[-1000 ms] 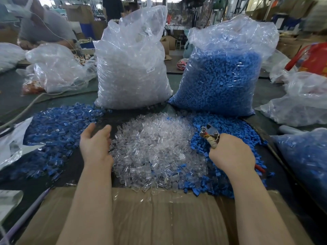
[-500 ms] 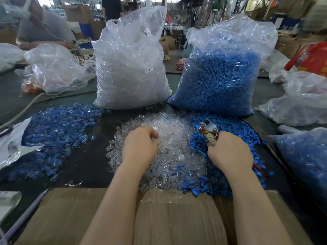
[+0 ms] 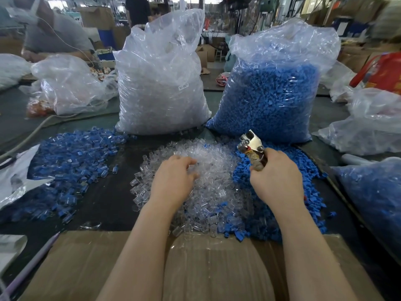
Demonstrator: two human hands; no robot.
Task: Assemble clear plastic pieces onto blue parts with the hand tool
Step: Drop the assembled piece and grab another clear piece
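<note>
A loose heap of clear plastic pieces (image 3: 217,192) lies in the middle of the dark table. Beside it on the right spreads a heap of blue parts (image 3: 280,222). My left hand (image 3: 173,179) rests on top of the clear heap, its fingers curled down and its thumb closing on clear pieces. To the right, my right hand (image 3: 277,179) grips the handles of a metal hand tool (image 3: 251,146), whose jaws point up and away above the blue heap. What lies between the left fingertips is partly hidden.
A tall bag of clear pieces (image 3: 160,83) and a bag of blue parts (image 3: 271,94) stand behind the heaps. A spread of blue parts with clear pieces on them (image 3: 71,157) lies left. Cardboard (image 3: 195,268) covers the near edge. Another blue-filled bag (image 3: 373,203) sits right. A person works at the far left.
My left hand moved from the gap left of the clear heap onto the heap and curled its fingers into it. My right hand lifted the tool slightly.
</note>
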